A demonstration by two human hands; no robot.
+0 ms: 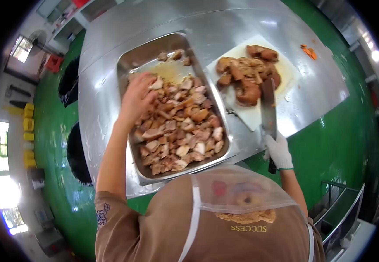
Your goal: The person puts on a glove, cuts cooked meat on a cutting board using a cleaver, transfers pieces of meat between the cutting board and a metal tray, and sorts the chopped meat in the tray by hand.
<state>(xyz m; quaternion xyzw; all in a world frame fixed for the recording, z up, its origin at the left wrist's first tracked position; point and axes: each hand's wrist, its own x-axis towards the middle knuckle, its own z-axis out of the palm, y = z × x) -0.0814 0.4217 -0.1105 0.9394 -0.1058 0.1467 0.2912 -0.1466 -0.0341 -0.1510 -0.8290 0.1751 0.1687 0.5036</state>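
A deep steel tray (124, 70) holds many chopped chunks of cooked meat (183, 135), with brownish liquid at its far end. My bare left hand (139, 97) reaches into the tray's left side, fingers apart and resting on the chunks; what lies under the palm is hidden. In a white glove, my right hand (279, 150) grips a cleaver (268, 107) by its dark handle. The blade points away from me over the right side of a white cutting board (250, 118). Large browned pieces of meat (247, 72) are heaped on that board, close to the blade.
Both stand on a steel table (224, 22) with its near edge by my apron. Orange scraps (308, 52) lie at the far right. Black bins (79, 153) stand on the green floor to the left. A metal rack (340, 209) is at lower right.
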